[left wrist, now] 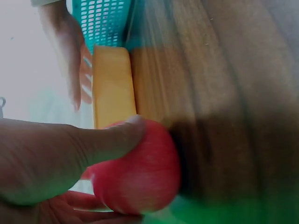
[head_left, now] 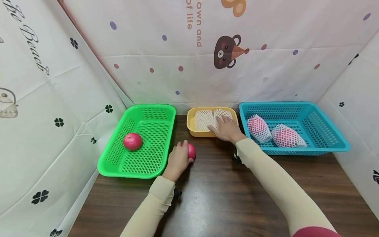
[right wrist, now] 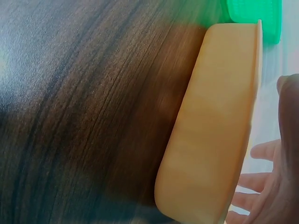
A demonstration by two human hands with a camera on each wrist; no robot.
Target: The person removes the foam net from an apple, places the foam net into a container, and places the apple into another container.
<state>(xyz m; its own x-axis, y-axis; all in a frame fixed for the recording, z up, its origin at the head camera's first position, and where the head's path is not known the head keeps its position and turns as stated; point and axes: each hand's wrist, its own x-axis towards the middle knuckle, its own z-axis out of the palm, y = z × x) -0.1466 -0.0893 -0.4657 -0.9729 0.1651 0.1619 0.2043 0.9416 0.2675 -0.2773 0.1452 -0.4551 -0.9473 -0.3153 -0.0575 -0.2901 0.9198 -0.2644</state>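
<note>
My left hand (head_left: 177,160) grips a round red apple (head_left: 191,151) low over the table between the green and yellow baskets. In the left wrist view the thumb lies across the top of the apple (left wrist: 145,175), with fingers beneath it. My right hand (head_left: 227,129) reaches over the front edge of the small yellow basket (head_left: 201,134), its fingers spread and extended. Two white foam net sleeves (head_left: 204,120) lie flat side by side in that basket; the right fingertips overlap the right-hand one. From the right wrist, the yellow basket's side hides the sleeves.
At left, a green basket (head_left: 171,131) contains another red apple (head_left: 132,141). On the right stands a blue basket (head_left: 328,149) with two apples in white foam nets (head_left: 287,135). A printed cloth (head_left: 142,39) hangs behind the dark wooden table (head_left: 219,197).
</note>
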